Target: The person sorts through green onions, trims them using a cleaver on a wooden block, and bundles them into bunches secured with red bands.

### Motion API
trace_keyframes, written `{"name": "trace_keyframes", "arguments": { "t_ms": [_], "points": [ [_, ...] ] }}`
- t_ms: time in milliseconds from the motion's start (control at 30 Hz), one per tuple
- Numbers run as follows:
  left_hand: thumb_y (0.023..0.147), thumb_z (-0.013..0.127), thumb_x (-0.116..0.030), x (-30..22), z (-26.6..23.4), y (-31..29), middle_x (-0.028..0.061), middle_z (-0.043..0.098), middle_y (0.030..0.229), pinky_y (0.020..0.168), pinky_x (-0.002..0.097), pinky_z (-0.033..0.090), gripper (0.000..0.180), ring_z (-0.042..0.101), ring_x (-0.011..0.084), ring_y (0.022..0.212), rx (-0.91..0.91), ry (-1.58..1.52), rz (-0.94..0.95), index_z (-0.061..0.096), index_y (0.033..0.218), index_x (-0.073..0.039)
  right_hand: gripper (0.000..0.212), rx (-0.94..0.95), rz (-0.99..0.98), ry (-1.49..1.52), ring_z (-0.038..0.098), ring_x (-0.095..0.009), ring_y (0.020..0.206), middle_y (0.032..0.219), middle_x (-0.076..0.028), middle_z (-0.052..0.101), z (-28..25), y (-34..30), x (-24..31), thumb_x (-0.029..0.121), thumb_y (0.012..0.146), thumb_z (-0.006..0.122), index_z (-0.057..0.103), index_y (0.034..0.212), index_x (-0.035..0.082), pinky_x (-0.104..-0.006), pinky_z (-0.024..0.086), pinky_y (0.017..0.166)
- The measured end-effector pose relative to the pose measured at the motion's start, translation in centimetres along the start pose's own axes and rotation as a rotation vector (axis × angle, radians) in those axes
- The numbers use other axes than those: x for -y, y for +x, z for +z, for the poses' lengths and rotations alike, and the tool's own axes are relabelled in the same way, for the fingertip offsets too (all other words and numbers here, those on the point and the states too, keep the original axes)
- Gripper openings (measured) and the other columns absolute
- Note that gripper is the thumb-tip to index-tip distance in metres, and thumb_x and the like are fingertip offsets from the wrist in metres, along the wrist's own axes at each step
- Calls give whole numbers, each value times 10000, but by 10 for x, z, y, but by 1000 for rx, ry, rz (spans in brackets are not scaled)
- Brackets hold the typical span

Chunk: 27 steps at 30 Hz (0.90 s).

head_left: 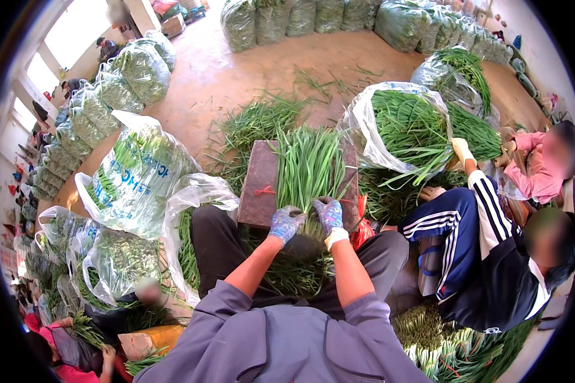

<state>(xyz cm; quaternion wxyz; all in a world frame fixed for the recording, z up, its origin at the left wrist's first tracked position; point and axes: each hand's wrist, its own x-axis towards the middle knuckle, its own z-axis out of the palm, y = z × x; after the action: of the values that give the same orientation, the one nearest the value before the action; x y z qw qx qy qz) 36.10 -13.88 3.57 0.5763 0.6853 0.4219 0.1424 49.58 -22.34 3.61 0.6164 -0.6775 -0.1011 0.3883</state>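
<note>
A thick bunch of long green chives (310, 166) lies on a dark reddish-brown block (255, 182) in front of my knees, its leaf tips pointing away from me. My left hand (287, 223), in a patterned blue glove, closes on the left side of the bunch's near end. From the right, my right hand (329, 215), gloved alike, grips the same end. The fingertips are partly hidden among the stalks. A red tie (265, 191) rests on the block left of the bunch, and red strips (363, 225) hang at its right side.
Loose chives (255, 124) are strewn beyond the block. A full plastic bag (140, 175) stands left; an open bag of chives (406, 121) stands right. Close on my right sits a co-worker (492, 242), with another person in pink (535, 163) beyond. Tied bundles (441, 345) lie behind right.
</note>
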Motion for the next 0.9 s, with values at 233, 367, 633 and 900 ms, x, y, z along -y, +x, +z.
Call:
{"name": "trace_keyframes", "arguments": {
  "t_ms": [233, 367, 633, 900],
  "points": [
    [870, 728, -339, -16, -8, 6, 42, 672, 779, 511, 277, 445, 346, 599, 115, 607, 126, -127, -305, 685, 1021, -30, 322, 52, -58, 30, 651, -134, 655, 878, -76, 685, 3, -8, -9, 163, 882, 707, 632, 1129, -29, -266, 525, 597],
    [857, 734, -305, -11, 5, 13, 63, 681, 749, 528, 291, 470, 322, 620, 135, 613, 71, -80, -319, 691, 1020, -31, 342, 22, -125, -67, 691, -199, 735, 916, -133, 718, -9, 0, -19, 204, 870, 705, 661, 1100, -46, -328, 537, 694],
    [796, 772, -243, 3, -12, 113, 144, 732, 966, 813, 357, 535, 348, 693, 250, 837, -275, 88, -6, 703, 1050, -15, 312, -9, -243, -556, 694, -322, 854, 883, -170, 715, -10, -10, -5, 290, 829, 716, 694, 997, 29, -390, 526, 781],
    [841, 738, -129, 8, -23, 114, 94, 717, 874, 750, 296, 520, 224, 657, 158, 799, -248, -118, 130, 705, 1001, 25, 522, -156, -254, -849, 668, -394, 947, 994, -211, 700, 12, -20, 18, 394, 809, 745, 581, 1156, 40, -469, 520, 828]
  ]
}}
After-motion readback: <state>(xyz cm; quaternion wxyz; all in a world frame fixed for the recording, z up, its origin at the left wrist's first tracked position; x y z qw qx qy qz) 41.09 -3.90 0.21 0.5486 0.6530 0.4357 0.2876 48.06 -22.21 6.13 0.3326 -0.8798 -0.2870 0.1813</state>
